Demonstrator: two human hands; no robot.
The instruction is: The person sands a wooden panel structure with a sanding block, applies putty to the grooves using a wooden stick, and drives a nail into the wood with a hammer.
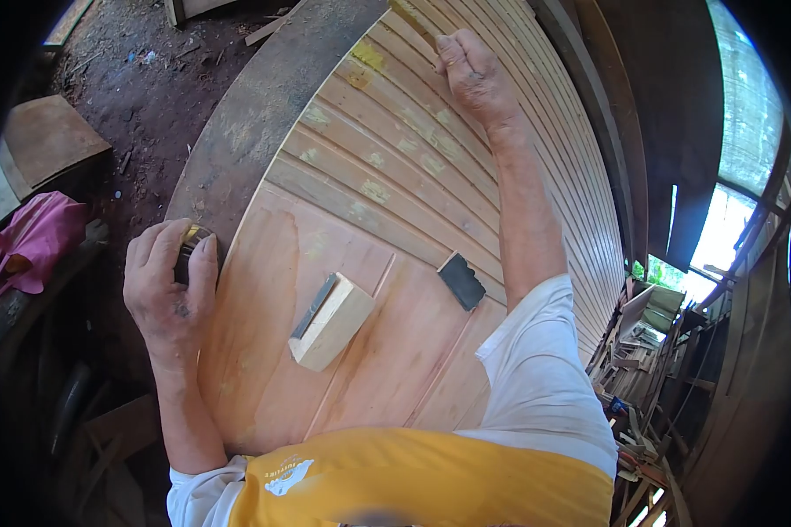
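Observation:
My left hand (171, 277) is closed around a small dark, round container with a yellowish top (193, 237), just off the left edge of a wooden panel (264, 263). Far up the panel, my right hand (476, 83) is a fist around one end of a thin, yellowish-brown strip (416, 22); its exact kind is unclear. Pale yellow smears mark the grooved slats near that hand. Closer to my body lie a pale wooden block (338, 325) with a dark strip along one side and a piece of dark sandpaper (461, 281) with a ragged edge.
A dark curved board (237, 114) runs beneath the panel's left side. Pink cloth (37, 241) and a brown box-like piece (54, 140) are at the far left, above a dirt floor. Scrap wood (646, 351) is piled at right, near tall dark boards (677, 114).

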